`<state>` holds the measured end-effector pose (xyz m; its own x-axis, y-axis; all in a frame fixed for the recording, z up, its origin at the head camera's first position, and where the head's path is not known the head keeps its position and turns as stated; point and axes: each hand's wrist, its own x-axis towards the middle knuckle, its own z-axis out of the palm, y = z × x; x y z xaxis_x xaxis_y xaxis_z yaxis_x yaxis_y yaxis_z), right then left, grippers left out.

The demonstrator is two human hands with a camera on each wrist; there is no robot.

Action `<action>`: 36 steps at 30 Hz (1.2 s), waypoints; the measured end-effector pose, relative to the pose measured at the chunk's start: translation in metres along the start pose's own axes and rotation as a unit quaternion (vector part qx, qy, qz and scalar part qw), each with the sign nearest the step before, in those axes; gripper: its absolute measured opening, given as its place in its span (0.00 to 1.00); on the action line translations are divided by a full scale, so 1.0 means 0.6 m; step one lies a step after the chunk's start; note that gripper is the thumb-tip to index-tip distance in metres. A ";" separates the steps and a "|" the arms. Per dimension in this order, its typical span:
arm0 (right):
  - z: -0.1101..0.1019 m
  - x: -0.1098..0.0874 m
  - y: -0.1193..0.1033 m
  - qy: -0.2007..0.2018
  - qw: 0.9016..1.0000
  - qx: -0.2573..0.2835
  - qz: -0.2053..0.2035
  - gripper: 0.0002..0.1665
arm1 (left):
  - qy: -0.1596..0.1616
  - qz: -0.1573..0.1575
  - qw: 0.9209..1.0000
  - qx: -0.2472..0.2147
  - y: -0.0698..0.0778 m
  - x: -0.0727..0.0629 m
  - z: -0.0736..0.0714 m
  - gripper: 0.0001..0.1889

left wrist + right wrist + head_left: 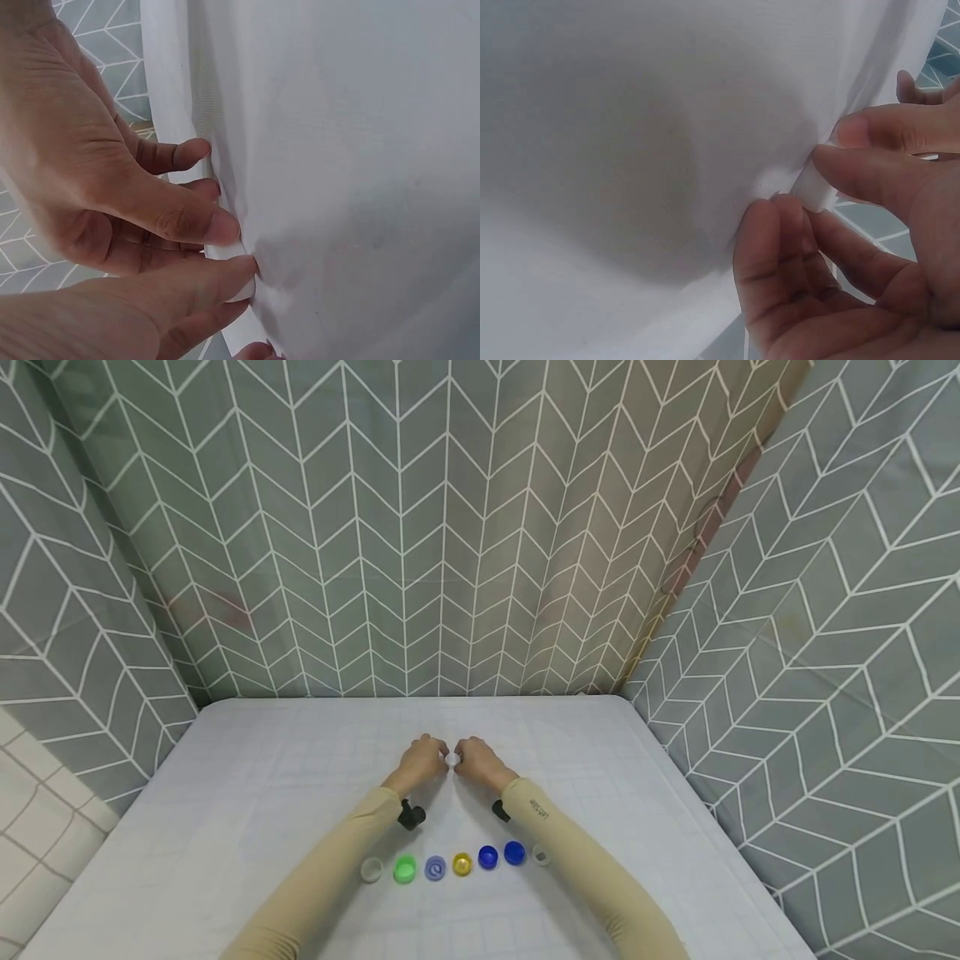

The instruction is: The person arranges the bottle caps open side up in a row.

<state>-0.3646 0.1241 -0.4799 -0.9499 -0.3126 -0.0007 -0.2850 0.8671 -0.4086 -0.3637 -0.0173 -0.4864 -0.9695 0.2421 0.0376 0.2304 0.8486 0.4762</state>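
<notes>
Over the far middle part of the table, the left hand (pixel 420 758) and right hand (pixel 482 763) meet with fingertips close together. Between them is a small white piece (pixel 452 760), which looks like a bottle cap, though fingers cover much of it. In the right wrist view, thumb and fingers of the right hand pinch this white piece (pixel 816 189), and the left thumb touches its upper edge. A sliver of it shows between the fingers in the left wrist view. Both hands have curled fingers.
Nearer the body, a row of bottle caps lies on the white-covered table (pixel 247 827): whitish (pixel 372 870), green (pixel 405 869), lavender (pixel 435 867), yellow (pixel 462 863), two blue, and a white one (pixel 541 855) beside the right sleeve. Patterned curtains (pixel 420 527) border the table.
</notes>
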 end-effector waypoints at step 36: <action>-0.024 -0.043 -0.001 0.009 1.000 0.025 0.000 0.20 | -0.030 0.014 0.998 -0.050 0.017 -0.009 -0.006 0.18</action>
<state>-0.3415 0.1371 -0.4666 -0.9520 -0.3056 0.0162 -0.2792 0.8459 -0.4545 -0.3564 -0.0117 -0.4785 -0.9556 0.2948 0.0010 0.2447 0.7912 0.5604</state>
